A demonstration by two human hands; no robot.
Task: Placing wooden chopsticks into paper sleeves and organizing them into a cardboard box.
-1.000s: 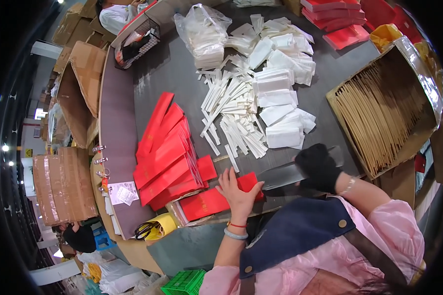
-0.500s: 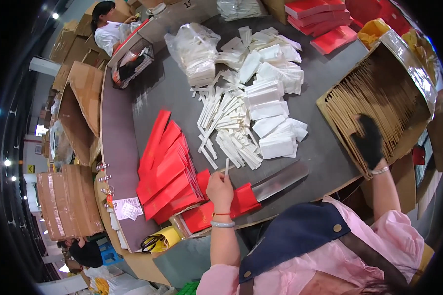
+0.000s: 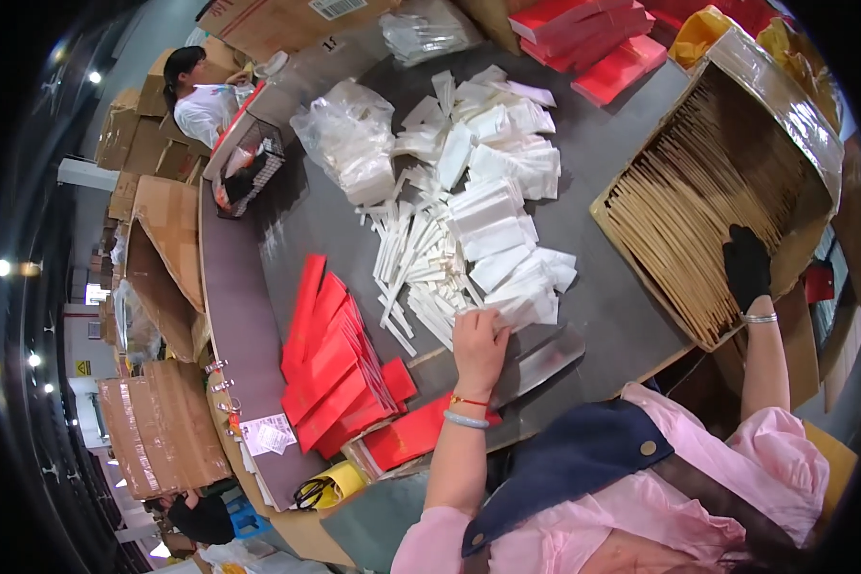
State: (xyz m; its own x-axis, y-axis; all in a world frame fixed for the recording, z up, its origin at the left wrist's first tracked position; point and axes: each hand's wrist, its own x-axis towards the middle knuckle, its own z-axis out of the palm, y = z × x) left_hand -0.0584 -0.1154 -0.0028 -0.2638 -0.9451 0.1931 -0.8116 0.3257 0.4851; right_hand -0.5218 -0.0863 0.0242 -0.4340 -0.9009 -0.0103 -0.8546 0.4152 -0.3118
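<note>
My bare left hand [image 3: 479, 346] has its fingers curled together at the near end of the white paper packets [image 3: 507, 230]. Whether it pinches a packet or a narrow strip is hidden. Left of the packets spreads a heap of narrow white strips [image 3: 421, 253]. Under my left wrist lies a red sleeve [image 3: 409, 432], with a flat shiny metal piece [image 3: 547, 367] showing to its right. My right hand [image 3: 746, 268], in a black glove, reaches over thin brown sticks [image 3: 679, 215] in a cardboard box [image 3: 614, 230]. Its fingers look stretched out on the sticks.
Red envelopes [image 3: 340, 373] are fanned out at the left; more red stacks [image 3: 584, 43] stand far right. A clear bag [image 3: 349, 134] of white pieces and a wire basket [image 3: 251, 172] stand farther back. Scissors [image 3: 311, 492] lie near the left edge. Another person [image 3: 201, 100] sits beyond.
My left hand has moved right and forward from above the red sleeve, where it held up a white strip, to the white packets. My right hand has shifted rightward over the sticks. The view has turned slightly.
</note>
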